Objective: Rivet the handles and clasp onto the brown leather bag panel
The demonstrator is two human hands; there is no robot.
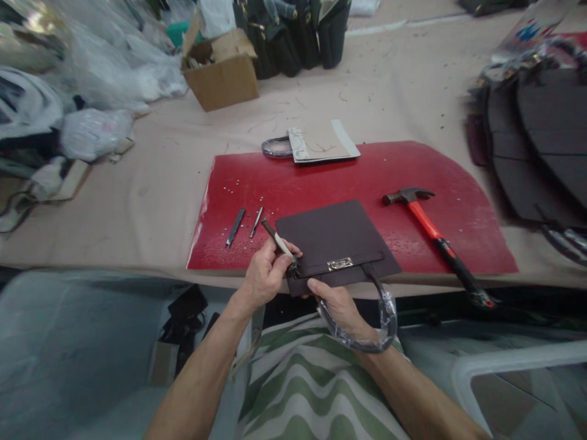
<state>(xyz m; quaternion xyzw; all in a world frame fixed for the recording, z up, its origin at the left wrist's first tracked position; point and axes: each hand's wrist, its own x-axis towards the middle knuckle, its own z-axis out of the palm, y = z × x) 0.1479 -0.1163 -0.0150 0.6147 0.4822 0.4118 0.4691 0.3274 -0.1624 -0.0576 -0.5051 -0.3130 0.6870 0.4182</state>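
A dark brown bag panel (325,232) lies across the near edge of a red board (261,177), with a metal clasp (340,263) on its strip and a plastic-wrapped handle (387,311) looping toward me. My left hand (266,272) is closed around a slim tool with a brown and whitish handle (280,243); its working end meets the panel's left edge, and its exact kind is unclear. My right hand (337,302) reaches through the handle loop and pinches the panel's near edge, thumb on top.
A claw hammer (424,220) lies at right, its grip past the table edge. Two small metal tools (235,228) lie at left. Behind are another handled panel (323,142), a cardboard box (223,79) and dark bags (293,36). Stacked brown panels (550,134) stand right.
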